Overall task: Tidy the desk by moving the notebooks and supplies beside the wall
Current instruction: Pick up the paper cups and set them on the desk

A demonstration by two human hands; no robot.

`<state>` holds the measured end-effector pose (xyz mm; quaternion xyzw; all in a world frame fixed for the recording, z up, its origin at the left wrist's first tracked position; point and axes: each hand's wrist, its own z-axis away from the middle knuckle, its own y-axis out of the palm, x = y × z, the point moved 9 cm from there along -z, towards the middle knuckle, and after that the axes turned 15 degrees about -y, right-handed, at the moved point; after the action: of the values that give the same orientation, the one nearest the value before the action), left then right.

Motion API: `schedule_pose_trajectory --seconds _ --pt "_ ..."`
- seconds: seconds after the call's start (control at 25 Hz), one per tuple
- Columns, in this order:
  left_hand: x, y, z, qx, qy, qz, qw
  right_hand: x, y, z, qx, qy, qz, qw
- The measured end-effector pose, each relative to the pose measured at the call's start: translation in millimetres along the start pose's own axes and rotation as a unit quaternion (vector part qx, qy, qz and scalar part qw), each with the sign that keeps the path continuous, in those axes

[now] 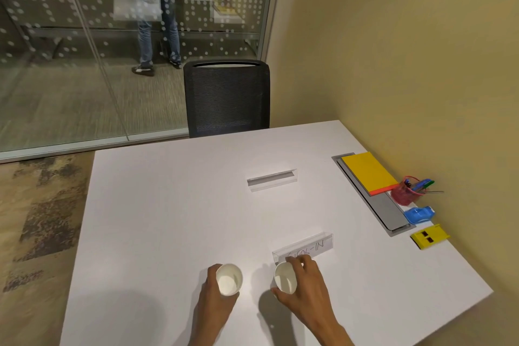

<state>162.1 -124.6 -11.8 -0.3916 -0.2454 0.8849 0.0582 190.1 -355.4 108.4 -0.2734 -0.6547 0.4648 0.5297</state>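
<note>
My left hand (214,293) is wrapped around a white paper cup (229,279) near the front of the white desk (168,219). My right hand (304,286) grips a second white paper cup (285,278), just in front of a clear name stand with handwriting (304,247). By the wall on the right lie a yellow notebook with an orange one beneath it (368,171), a pink pen holder with pens (407,191), a blue tape dispenser (418,215) and a yellow stapler-like block (429,236).
A second clear name stand (271,179) stands mid-desk. A grey cable tray lid (384,211) runs beside the notebooks. A black mesh chair (226,97) sits at the far edge. Behind the dotted glass wall (84,50) a person stands.
</note>
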Motion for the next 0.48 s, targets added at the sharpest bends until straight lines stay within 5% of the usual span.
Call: schedule_pose_trajectory --seconds 0.48 --pt "-11 5 -21 -0.017 0.034 0.007 0.999 -4 17 -6 -0.001 0.002 -0.004 1.000"
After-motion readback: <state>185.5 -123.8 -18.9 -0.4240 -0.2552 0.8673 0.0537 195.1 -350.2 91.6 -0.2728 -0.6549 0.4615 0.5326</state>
